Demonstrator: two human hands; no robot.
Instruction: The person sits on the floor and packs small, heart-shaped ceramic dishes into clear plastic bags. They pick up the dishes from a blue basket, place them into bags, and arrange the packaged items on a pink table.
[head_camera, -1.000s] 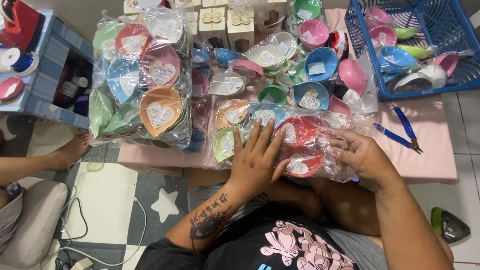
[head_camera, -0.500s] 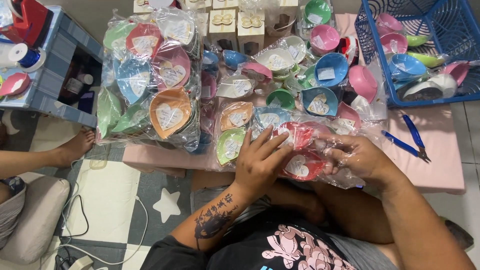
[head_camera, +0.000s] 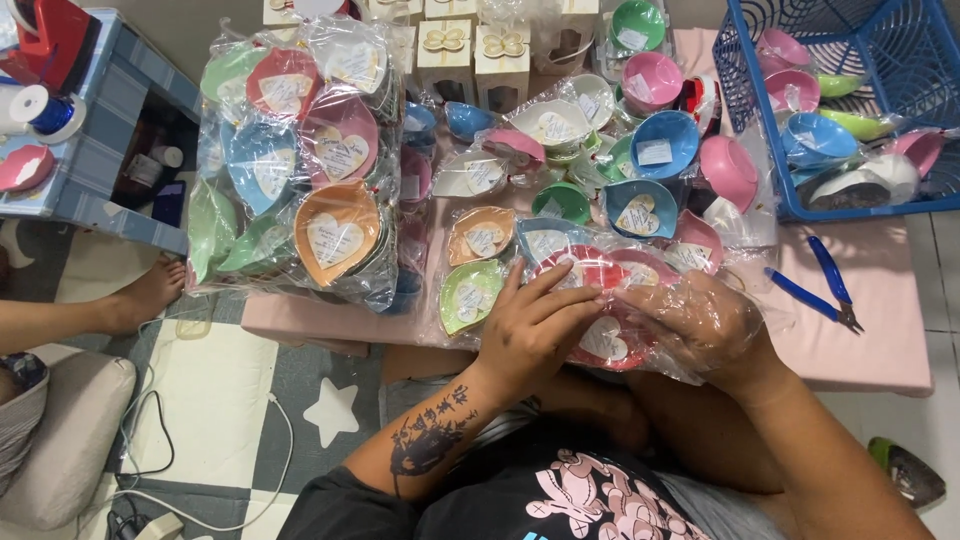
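Left hand (head_camera: 535, 325) presses flat on the clear plastic bag (head_camera: 640, 262) of red heart-shaped dishes (head_camera: 597, 340) at the pink table's (head_camera: 870, 345) near edge; right hand (head_camera: 695, 325), inside the bag, grips a dish.

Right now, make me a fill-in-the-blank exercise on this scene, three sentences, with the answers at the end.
1. The left hand presses on a heart-shaped dish coloured ____.
2. The right hand is inside a clear ____ bag that also wraps that dish.
3. The pliers with blue handles lie on the pink table, on the person's ____ side.

Missing words: red; plastic; right
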